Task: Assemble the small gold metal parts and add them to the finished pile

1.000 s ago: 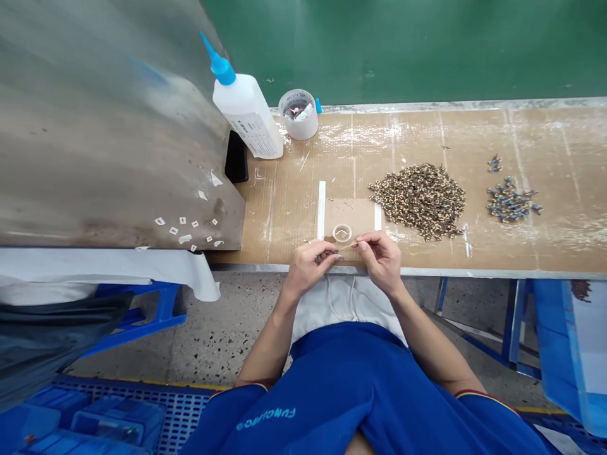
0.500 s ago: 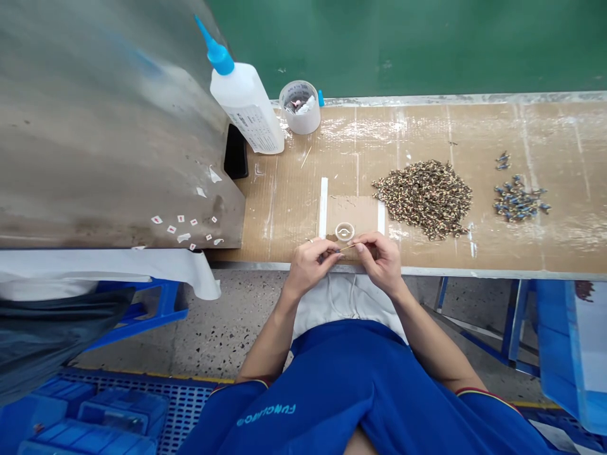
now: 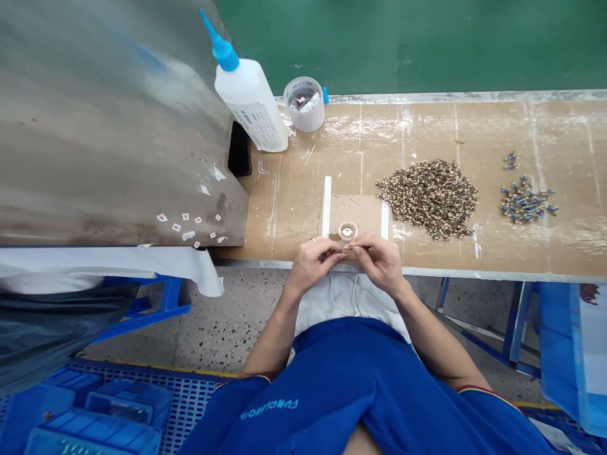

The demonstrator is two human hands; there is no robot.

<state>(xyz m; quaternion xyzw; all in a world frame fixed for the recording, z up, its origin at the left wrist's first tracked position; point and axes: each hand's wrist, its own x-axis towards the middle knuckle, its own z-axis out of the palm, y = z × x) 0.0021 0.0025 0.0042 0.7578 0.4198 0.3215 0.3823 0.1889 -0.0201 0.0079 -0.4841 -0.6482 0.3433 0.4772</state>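
My left hand (image 3: 310, 260) is closed, thumb and fingers pinching a tiny part (image 3: 342, 251) with a bit of blue on it; most of it is hidden by the fingertips. My right hand (image 3: 383, 262) pinches a thin wooden toothpick (image 3: 350, 247), its tip at the tiny part. Just beyond the fingertips stands a small round clear cup (image 3: 348, 226) with something white in it, on a cardboard square (image 3: 359, 210) edged by white strips. To the right lies a large pile of small brass-coloured parts (image 3: 429, 199). A smaller group of blue-tinted parts (image 3: 527, 203) lies farther right.
A white bottle (image 3: 253, 104) with a blue nozzle stands at the back left, beside a black phone-like object (image 3: 239, 150). A tape roll (image 3: 308, 117) holds scraps. Another thin stick (image 3: 310, 155) lies on the cardboard-covered table. Small red-marked labels (image 3: 176, 227) dot the metal surface at left.
The toothpick in my right hand shows less of its length between the fingers, and my fingertips are slightly closer together. The whole view has shifted a little.
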